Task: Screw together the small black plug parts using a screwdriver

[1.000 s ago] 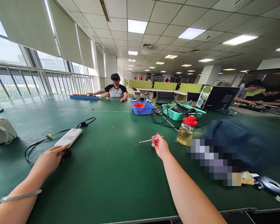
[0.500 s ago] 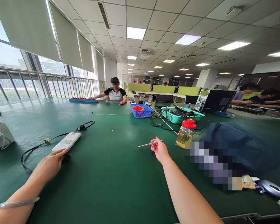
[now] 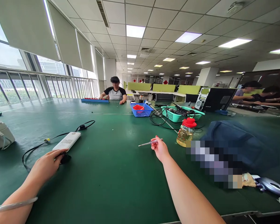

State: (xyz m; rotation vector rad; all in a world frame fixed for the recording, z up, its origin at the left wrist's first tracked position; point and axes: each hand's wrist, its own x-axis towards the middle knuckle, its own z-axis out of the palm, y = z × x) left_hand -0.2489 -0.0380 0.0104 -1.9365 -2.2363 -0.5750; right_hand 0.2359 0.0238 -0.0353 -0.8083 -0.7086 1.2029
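My right hand (image 3: 160,148) is closed in a pinch on a small screwdriver (image 3: 147,143), whose metal tip points left above the green table (image 3: 112,174). My left hand (image 3: 47,164) lies on the table with its fingertips curled over a black plug (image 3: 65,158) at the near end of a white power strip (image 3: 67,141). The strip's black cable (image 3: 38,145) loops to the left and back behind it. A clear bangle (image 3: 12,206) sits on my left wrist.
A bottle of yellow liquid with a red cap (image 3: 185,132) stands right of my right hand, beside a dark blue bag (image 3: 238,140). Farther back are a blue basket (image 3: 140,110), a teal basket with cables (image 3: 180,113) and a computer case (image 3: 213,99). A white device (image 3: 0,135) sits far left. People sit across the table.
My left fingers have curled down onto the black plug at the strip's end. My right hand with the screwdriver has stayed nearly still; the view shifted slightly.
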